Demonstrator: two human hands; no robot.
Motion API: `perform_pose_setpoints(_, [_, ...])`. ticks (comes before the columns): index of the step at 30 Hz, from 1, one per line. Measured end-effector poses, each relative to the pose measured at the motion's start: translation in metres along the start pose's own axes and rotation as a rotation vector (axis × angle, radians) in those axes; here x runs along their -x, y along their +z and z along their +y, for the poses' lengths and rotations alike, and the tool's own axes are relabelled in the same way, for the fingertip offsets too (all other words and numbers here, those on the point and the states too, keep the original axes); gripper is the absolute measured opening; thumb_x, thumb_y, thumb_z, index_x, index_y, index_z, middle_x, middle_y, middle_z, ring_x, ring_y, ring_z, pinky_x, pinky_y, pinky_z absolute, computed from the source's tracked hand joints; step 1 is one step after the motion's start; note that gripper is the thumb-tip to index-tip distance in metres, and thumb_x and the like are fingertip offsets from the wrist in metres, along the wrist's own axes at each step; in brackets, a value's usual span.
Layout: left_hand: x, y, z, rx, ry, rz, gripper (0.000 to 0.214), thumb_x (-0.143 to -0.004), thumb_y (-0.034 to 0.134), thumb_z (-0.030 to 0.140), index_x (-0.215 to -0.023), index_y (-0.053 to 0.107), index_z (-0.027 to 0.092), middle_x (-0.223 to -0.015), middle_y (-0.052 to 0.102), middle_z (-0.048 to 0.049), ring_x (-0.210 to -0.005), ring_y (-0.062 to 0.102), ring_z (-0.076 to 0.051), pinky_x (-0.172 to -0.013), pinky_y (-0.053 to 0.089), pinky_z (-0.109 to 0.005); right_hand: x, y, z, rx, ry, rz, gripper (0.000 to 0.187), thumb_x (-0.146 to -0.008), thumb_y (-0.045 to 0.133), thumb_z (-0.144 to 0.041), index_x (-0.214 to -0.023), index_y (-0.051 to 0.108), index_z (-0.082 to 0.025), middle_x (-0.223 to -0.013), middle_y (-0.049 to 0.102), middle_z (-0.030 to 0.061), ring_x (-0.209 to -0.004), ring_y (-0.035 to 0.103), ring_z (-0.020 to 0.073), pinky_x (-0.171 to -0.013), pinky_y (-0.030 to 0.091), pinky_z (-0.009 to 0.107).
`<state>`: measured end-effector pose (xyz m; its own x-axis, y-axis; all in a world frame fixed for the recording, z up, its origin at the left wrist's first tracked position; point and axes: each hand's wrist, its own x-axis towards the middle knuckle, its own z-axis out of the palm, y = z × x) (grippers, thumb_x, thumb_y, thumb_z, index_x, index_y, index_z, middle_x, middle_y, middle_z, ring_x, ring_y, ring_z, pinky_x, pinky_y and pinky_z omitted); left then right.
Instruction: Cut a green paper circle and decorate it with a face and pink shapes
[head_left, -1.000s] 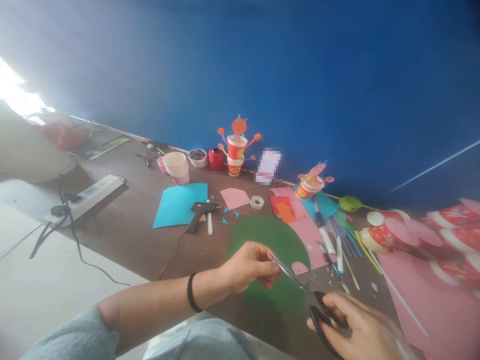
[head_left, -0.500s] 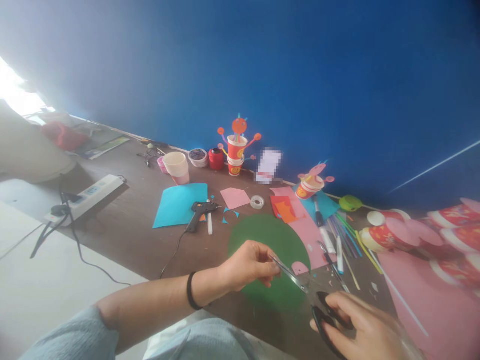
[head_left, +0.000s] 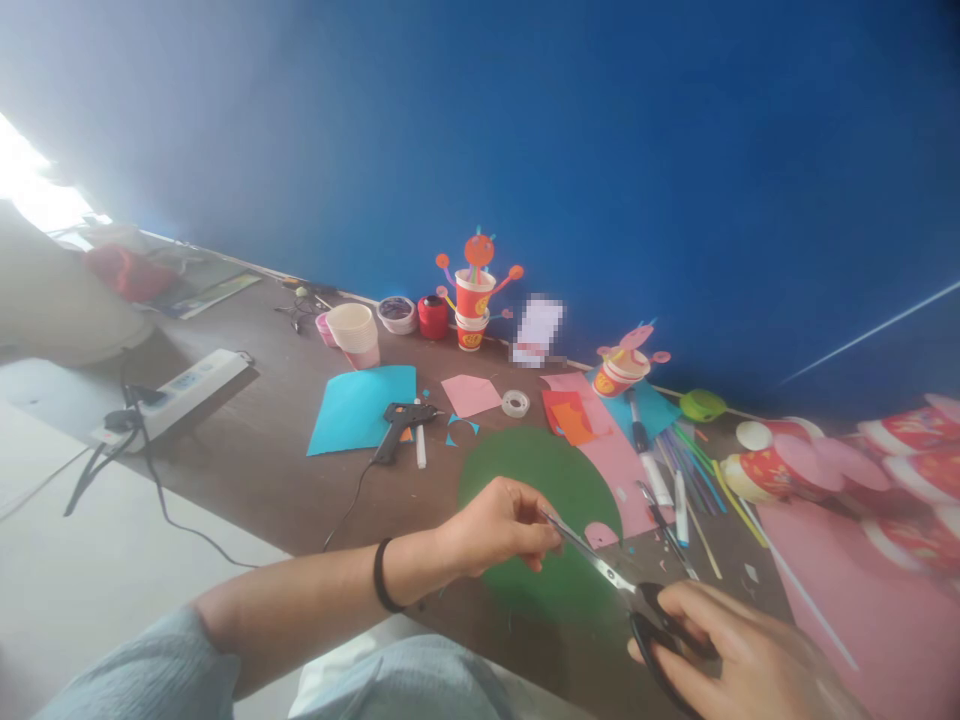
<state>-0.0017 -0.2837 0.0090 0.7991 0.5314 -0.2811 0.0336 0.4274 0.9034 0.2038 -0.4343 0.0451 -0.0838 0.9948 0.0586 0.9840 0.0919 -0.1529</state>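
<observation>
My right hand (head_left: 742, 650) grips the black handles of a pair of scissors (head_left: 600, 562), its fingers in the loops. The blades point left and up, their tips right at the fingertips of my left hand (head_left: 506, 525). That hand is closed in a pinch; whatever sits between thumb and fingers is too small or hidden to name. Beneath both hands lies a round green mat (head_left: 540, 470). A small pink paper piece (head_left: 601, 535) rests on the mat's right side, partly behind the blades.
Left of the mat are a black glue gun (head_left: 397, 430) and blue paper (head_left: 352, 405). Behind stand paper cups (head_left: 354, 330), a cup figure (head_left: 474, 298) and a tape roll (head_left: 515, 403). Pens and pipe cleaners (head_left: 694, 470) lie right; a power strip (head_left: 184, 390) sits far left.
The scissors' handles and my right hand have shifted very slightly right, and the blades look a little closer together. My left hand stays almost where it was.
</observation>
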Motion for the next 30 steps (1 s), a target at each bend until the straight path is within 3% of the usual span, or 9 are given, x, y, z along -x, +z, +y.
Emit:
perform_pose_setpoints(15, [-0.001,0.001,0.004,-0.048,-0.026,0.035,0.028,-0.063,0.072,0.037,-0.07,0.065,0.011,-0.062,0.061,-0.0013,-0.046,0.052,-0.008,-0.046,0.045,-0.02,0.001,-0.004,-0.001,-0.105,0.096,-0.039,0.008,-0.073,0.061,-0.031,-0.067,0.058,-0.029,-0.061,0.064,-0.0056,-0.051,0.062,0.0125,-0.045,0.042,0.019])
perform_pose_setpoints(18, [-0.002,0.001,0.003,0.005,-0.042,0.046,0.031,-0.061,0.074,0.04,-0.068,0.064,0.011,-0.062,0.06,-0.0012,-0.045,0.051,-0.007,-0.045,0.045,-0.021,0.001,0.0,0.005,-0.14,0.2,-0.022,0.014,-0.072,0.063,-0.04,-0.066,0.059,-0.028,-0.055,0.062,-0.0058,-0.046,0.06,0.0119,-0.042,0.041,0.018])
perform_pose_setpoints(24, [-0.007,-0.003,-0.001,0.216,-0.149,0.075,0.033,-0.056,0.079,0.035,-0.072,0.064,0.011,-0.066,0.063,-0.0031,-0.052,0.054,-0.008,-0.044,0.045,-0.019,-0.001,0.028,0.043,-0.195,0.552,0.012,0.028,-0.069,0.06,-0.053,-0.064,0.062,-0.025,-0.054,0.066,-0.002,-0.046,0.061,0.015,-0.043,0.04,0.021])
perform_pose_setpoints(30, [-0.011,-0.007,-0.002,0.358,-0.237,0.126,0.025,-0.06,0.075,0.027,-0.073,0.064,0.009,-0.072,0.064,-0.0053,-0.054,0.057,-0.009,-0.042,0.045,-0.017,0.014,0.065,0.063,-0.07,0.675,0.012,0.025,-0.07,0.055,-0.048,-0.058,0.057,-0.026,-0.059,0.069,-0.0002,-0.054,0.065,0.0213,-0.047,0.04,0.026])
